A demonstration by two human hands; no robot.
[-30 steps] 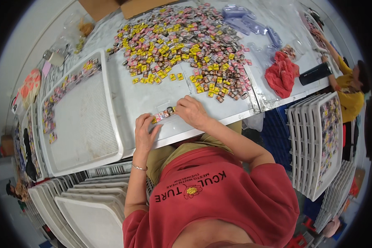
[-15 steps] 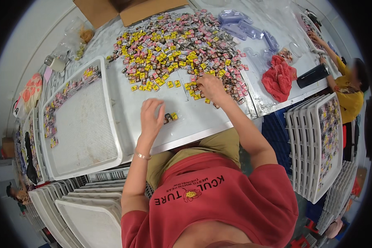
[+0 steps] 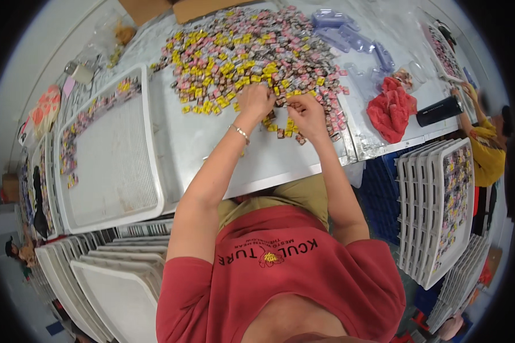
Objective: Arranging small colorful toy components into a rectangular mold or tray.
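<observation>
White table point(image 3: 183, 143); stacked trays point(image 3: 420, 197) at four o'clock, mesh tray point(image 3: 114, 160) at nine, heap of small coloured pieces point(image 3: 229, 68) at twelve, red cloth point(image 3: 390, 111) at two. Over heap's near edge: left hand point(image 3: 256, 102), back up, fingers hidden; right hand point(image 3: 308, 116), half-closed, fingertips down; grip contents unclear.

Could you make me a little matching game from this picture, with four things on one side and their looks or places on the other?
Things:
1. cloth
2. bottle
3. tray on the table
4. left hand

Looks or places:
A. white, with small pieces along some edges
B. at the pile
C. black
D. red and crumpled

Pairs: 1-D, 2-C, 3-A, 4-B
</observation>
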